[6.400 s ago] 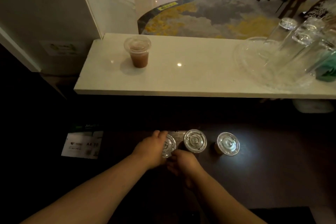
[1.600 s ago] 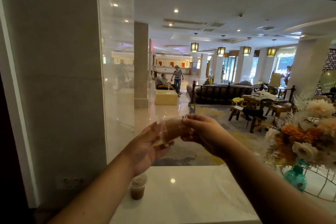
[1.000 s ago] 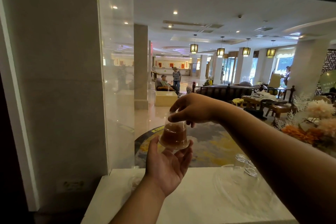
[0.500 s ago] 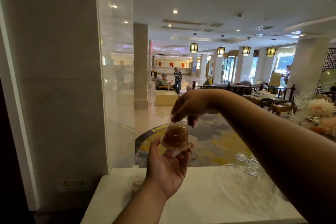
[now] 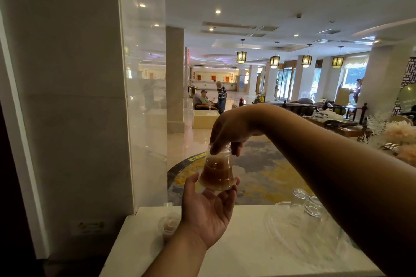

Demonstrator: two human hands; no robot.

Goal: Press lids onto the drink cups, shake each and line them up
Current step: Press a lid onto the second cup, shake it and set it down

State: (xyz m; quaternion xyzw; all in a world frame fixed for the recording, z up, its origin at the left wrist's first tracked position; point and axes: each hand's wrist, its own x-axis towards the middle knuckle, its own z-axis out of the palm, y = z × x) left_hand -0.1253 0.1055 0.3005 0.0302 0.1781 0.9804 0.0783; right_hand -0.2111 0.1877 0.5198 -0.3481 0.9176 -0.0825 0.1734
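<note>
One lidded cup point(image 5: 167, 225) stands on the counter point(image 5: 247, 243); a second cup point(image 5: 217, 171), upside down, is clamped between left hand point(image 5: 206, 216) beneath and right hand point(image 5: 229, 132) fingers above; shaking underway, lining-up remains.

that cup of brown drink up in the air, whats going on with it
A person holds the lidded drink cup upside down above the white counter. The left hand supports the wide lid end from below, and the right hand pinches the narrow base on top. It looks like part of a shake. A second lidded cup of brown drink stands on the counter, beside a clear tray of glasses.
</note>
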